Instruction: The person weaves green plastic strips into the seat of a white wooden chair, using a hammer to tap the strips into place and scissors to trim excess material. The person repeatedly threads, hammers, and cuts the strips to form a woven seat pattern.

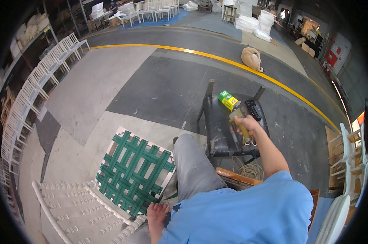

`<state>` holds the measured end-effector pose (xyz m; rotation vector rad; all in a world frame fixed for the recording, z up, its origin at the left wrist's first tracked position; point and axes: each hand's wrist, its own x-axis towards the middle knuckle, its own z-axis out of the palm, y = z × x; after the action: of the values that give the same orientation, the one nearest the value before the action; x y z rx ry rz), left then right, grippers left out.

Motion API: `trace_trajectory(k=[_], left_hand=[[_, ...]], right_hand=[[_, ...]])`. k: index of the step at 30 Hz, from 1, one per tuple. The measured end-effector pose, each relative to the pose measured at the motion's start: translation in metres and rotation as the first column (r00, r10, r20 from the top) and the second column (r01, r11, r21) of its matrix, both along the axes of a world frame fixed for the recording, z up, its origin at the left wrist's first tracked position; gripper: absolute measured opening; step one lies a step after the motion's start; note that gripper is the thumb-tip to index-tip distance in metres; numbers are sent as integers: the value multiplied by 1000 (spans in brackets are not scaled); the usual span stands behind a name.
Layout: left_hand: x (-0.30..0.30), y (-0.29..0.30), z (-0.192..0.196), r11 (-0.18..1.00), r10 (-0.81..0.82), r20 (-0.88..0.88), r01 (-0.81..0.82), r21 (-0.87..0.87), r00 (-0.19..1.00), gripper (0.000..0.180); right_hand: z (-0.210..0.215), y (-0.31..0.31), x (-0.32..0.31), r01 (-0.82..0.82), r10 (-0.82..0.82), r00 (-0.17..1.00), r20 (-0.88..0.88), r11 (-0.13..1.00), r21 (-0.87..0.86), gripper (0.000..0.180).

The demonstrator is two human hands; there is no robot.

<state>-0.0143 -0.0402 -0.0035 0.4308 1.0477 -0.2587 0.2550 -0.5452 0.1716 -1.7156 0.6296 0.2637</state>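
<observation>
Chair row (43, 83): curves along the far left, painted white.
White chair (66, 186): lies with its beaded spindles beside the left knee.
Webbing (129, 183): crosses the white chair's frame in woven green strips; shows no legible writing.
Left hand (157, 214): rests by the webbing's near corner, fingers loosely bent; cannot tell whether pinching anything.
Black chair (221, 136): stands ahead of the knee, carrying small items on its seat.
Box (228, 101): sits on the black seat, green and yellow, with printed panels.
Yellow tool (245, 133): lies within the right hand, over the black seat.
Right hand (247, 124): wraps its fingers closed around the yellow tool; cannot tell whether lifting it clear.
Black device (253, 110): sits just beyond the right hand.
</observation>
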Motion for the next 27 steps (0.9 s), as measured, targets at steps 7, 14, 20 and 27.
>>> trace_trajectory(k=[7,14,20,27], left_hand=[[16,-12,5,997,70,-251,-59,51,965,115],[32,-23,-7,975,116,-179,-77,210,977,97],[27,-31,-11,916,291,14,-283,285,956,77],[34,-41,-21,824,331,23,-301,481,943,79]], right_hand=[[-95,-20,25,120,-97,991,-87,937,327,48],[-87,-22,24,-182,92,983,-159,587,-788,57],[-65,-8,27,-52,247,961,121,595,-802,48],[-42,70,19,-223,434,758,487,874,-432,39]])
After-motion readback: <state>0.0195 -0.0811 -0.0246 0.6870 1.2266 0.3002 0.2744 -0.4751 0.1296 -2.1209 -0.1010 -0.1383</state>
